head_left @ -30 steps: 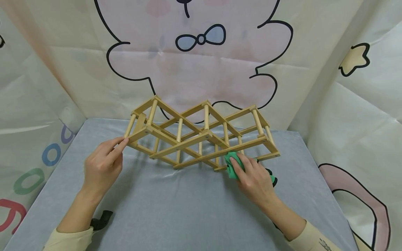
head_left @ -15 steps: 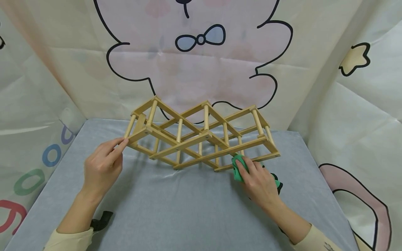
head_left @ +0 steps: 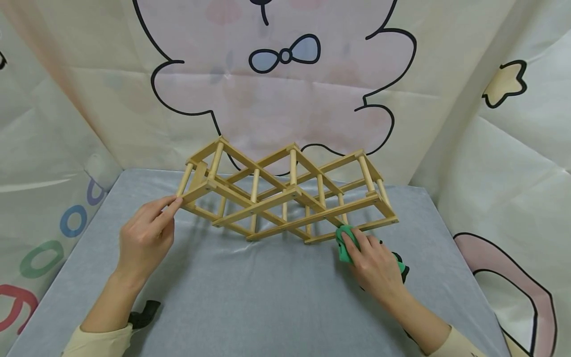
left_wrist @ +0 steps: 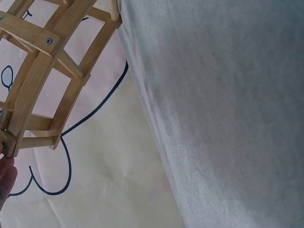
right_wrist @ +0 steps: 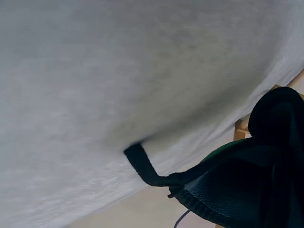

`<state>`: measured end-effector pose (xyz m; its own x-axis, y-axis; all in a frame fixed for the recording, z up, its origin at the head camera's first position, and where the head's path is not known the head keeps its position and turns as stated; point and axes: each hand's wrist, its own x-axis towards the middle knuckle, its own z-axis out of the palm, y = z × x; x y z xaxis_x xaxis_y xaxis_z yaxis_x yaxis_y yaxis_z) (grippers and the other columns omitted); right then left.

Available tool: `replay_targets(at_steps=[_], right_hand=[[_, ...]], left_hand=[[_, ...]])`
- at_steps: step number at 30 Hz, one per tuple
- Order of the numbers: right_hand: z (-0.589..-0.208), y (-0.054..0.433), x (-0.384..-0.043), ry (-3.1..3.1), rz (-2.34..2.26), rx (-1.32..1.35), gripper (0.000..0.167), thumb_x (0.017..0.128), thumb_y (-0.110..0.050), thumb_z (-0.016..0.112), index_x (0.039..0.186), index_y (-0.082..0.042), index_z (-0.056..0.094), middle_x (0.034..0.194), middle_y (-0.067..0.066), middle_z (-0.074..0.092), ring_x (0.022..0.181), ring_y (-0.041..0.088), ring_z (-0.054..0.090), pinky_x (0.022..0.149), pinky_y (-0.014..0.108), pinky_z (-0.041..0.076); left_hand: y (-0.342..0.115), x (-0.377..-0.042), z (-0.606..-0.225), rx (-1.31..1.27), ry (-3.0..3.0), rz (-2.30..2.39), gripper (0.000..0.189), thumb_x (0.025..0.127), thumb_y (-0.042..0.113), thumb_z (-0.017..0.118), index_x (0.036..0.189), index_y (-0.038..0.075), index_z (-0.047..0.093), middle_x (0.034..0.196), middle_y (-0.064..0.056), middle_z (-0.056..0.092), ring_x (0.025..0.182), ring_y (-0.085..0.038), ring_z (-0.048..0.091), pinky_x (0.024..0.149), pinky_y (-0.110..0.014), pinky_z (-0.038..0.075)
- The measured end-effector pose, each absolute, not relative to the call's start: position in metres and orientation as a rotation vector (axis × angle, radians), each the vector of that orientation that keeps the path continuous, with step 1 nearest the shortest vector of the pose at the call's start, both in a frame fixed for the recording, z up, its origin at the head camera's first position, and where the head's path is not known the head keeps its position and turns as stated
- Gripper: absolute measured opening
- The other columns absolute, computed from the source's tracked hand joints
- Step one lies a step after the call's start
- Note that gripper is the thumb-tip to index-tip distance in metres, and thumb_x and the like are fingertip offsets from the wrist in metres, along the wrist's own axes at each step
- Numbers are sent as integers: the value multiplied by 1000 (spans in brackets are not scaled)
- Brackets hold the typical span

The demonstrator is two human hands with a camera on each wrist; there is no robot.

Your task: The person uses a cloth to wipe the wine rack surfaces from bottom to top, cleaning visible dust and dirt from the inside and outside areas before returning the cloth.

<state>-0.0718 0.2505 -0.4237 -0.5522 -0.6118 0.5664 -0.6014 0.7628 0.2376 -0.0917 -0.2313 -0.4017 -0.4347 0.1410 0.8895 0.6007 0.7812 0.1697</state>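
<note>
A light wooden folding lattice rack (head_left: 267, 202), made of crossed slats and round dowels, stands spread out across the table. My left hand (head_left: 147, 233) pinches its left end corner between thumb and index finger; in the left wrist view those fingertips (left_wrist: 6, 178) touch the slat's lower end. In my right hand (head_left: 376, 265) is a bunched green cloth (head_left: 344, 250) with black edging, gripped against a slat near the rack's lower right. Dark folds of the cloth (right_wrist: 237, 190) fill the lower right of the right wrist view, and that hand's fingers are hidden there.
A grey-blue cloth covers the table (head_left: 267, 297). Printed fabric curtains (head_left: 285, 99) hang close behind the rack and along both sides. A black strap end (head_left: 144, 313) sticks out beside the left wrist.
My right hand has slid right and slightly toward me along the slat with the green cloth. The left hand and the rack have stayed in place.
</note>
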Motion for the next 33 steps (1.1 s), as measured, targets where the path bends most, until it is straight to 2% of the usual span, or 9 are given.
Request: replay_targets(at_steps=[3,11,18,26,31,33], right_hand=[[-426,254,-71,-2311,-20,899,68,64,3,87,130,2,70,120,25,67,77,42,66,49,48,56],[-430,263,-67,-2333,-48,912,69,66,1,88,132,1,69,124,24,67,79,40,66,48,47,56],[-427,268,-67,-2333,-9,894,63,70,4,79,132,2,69,125,26,66,80,43,66,52,50,57],[-425,274,-68,-2298,56,873,61,71,7,72,132,4,68,125,29,65,79,47,65,51,53,56],[-422,279,-64,-2327,54,827,67,68,8,82,133,4,67,126,31,64,81,48,66,56,55,58],[-421,282,-63,-2327,62,805,62,73,6,80,134,4,67,126,31,63,81,49,65,55,56,58]], left_hand=[[-232,-92,-402,-560,-1992,-581,51,78,-24,61,119,1,78,110,-21,75,84,-44,70,60,-51,54],[-233,-90,-403,-565,-1985,-582,49,79,-23,62,119,0,78,109,-22,75,82,-45,70,58,-51,54],[-232,-91,-403,-562,-1968,-583,49,78,-23,62,117,1,78,107,-21,76,80,-45,70,56,-52,53],[-233,-92,-403,-570,-1991,-576,52,78,-24,63,120,2,78,109,-22,75,82,-45,70,60,-52,55],[-233,-92,-402,-570,-1980,-573,51,78,-24,63,119,2,78,108,-21,75,81,-45,70,60,-52,55],[-232,-92,-402,-569,-1975,-572,51,78,-24,62,119,2,78,108,-21,76,81,-45,70,60,-53,55]])
